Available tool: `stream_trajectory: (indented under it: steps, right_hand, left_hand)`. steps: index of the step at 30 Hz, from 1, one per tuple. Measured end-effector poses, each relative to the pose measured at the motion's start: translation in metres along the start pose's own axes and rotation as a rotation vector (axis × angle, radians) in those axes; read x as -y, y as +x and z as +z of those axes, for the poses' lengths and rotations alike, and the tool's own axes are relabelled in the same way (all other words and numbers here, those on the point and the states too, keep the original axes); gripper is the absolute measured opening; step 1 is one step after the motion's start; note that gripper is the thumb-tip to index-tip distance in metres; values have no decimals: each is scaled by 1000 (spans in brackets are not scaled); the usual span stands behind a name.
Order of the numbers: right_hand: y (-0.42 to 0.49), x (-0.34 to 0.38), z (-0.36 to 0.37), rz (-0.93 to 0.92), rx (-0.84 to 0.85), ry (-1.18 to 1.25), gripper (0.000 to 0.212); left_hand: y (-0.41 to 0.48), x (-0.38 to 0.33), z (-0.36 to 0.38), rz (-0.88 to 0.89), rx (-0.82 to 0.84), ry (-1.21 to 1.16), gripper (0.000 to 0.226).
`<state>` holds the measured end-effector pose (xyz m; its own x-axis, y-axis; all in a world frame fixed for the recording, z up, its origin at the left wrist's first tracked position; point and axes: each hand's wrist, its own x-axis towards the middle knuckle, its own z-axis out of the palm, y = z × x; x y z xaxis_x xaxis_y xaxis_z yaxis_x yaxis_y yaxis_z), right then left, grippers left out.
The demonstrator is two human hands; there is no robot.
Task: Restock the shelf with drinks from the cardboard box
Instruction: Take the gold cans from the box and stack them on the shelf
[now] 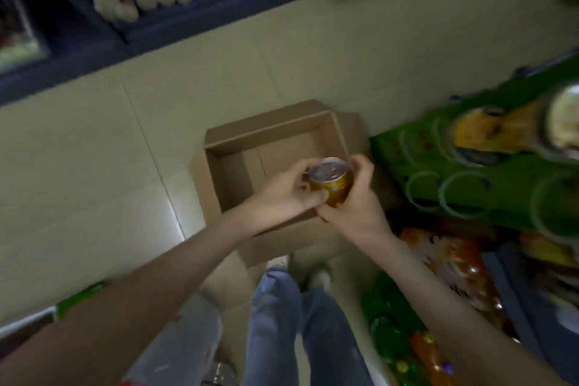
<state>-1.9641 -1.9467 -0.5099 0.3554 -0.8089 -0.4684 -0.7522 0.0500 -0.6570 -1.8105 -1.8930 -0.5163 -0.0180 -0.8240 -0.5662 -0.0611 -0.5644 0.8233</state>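
Observation:
An open cardboard box (232, 147) sits on the tiled floor in front of my feet; the part of its inside that shows holds nothing. Above it I hold one yellow drink can (332, 182) with a silver top, upright and slightly tilted. My left hand (282, 194) grips the can's left side and my right hand (357, 204) wraps around its right side and bottom. A green shelf tray (470, 172) with round can slots stands to the right, with a yellow can (488, 131) lying in it.
A dark shelf unit (94, 41) with packaged goods runs along the far side of the aisle. Orange and green packets (438, 260) fill the lower right shelves. My legs in jeans (297, 323) stand just behind the box. Beige floor tiles (94, 166) lie to the left.

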Motion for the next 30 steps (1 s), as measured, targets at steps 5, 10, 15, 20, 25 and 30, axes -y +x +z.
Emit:
stream_trajectory:
  steps: [5,10,15,20,25,30]
  right_hand:
    - [-93,20,-109,127,-162,349,72]
    - [-223,-18,-183,184,-266,794,55]
    - [-390,-82,-229,123,-443,993,65]
    - [-583,-158,-265,84,-731,1033,56]
    - [-725,-198,-303,-14,-1009,1016,45]
    - [-818,-218,-350,-109,-1097,915,52]
  left_hand:
    - [-61,-102,59,162,188,-142,52]
    - [-114,-145,173,300,430,7,61]
    - [-195,-160,310,411,723,101,64]
    - [-311,-168,472,600,846,232,66]
    - [-408,-199,598,781,878,282,70]
    - [-472,-239,681,1014,883,366,69]
